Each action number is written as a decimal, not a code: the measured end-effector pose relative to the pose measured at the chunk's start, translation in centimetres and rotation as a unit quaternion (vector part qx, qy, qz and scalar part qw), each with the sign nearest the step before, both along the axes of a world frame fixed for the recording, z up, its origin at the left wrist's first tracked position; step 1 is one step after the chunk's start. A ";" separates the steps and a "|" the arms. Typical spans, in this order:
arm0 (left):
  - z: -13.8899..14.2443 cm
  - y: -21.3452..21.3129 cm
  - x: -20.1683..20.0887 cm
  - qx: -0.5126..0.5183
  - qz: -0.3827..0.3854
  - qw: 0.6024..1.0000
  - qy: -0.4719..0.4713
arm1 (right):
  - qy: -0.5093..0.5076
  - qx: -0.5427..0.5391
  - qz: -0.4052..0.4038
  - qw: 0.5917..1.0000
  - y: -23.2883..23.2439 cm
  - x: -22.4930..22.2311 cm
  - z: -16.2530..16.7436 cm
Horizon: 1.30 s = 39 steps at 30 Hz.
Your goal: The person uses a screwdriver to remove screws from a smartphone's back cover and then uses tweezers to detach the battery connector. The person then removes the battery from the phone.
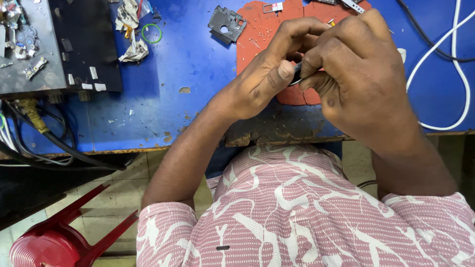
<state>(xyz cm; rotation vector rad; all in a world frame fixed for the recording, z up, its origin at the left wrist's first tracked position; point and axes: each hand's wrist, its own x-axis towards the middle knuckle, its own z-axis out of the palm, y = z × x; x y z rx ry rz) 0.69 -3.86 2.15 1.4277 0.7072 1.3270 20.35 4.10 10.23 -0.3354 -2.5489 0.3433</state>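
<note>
Head view, looking straight down: both hands meet above the red mat (257,29) on the blue bench (188,59). The left hand (264,74) curls in, thumb pressed flat against a small dark part (297,74); the right hand (358,69) closes over it from the other side, fingertips pinched on the same piece. Both sets of fingers are nearly shut, with just the sliver of the part between them.

To do this well, I'd say keep the left thumb as the anchor and let only the right fingertips work, wrists low over the mat so anything dropped lands there.

The part itself: mostly hidden, only a thin dark edge with a pale glint beside the left thumb; its shape I cannot tell. Beyond the left knuckles lies a grey metal frame (226,23); a white cable (457,64) loops outside the right hand.
</note>
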 end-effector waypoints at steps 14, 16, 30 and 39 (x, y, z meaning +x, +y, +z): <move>-0.3 0.1 0.3 0.006 0.014 1.000 0.011 | -0.016 0.003 -0.027 0.999 -0.6 -0.2 0.8; -0.3 0.1 0.2 0.008 0.013 1.000 0.009 | -0.015 0.003 -0.026 1.000 -0.6 -0.3 0.7; -0.2 0.0 0.2 0.006 0.020 1.000 0.006 | -0.005 -0.005 -0.006 1.000 -0.1 -0.1 0.1; 0.2 0.1 0.2 0.006 0.015 1.000 -0.013 | -0.002 0.018 0.009 1.000 -0.5 -0.5 1.7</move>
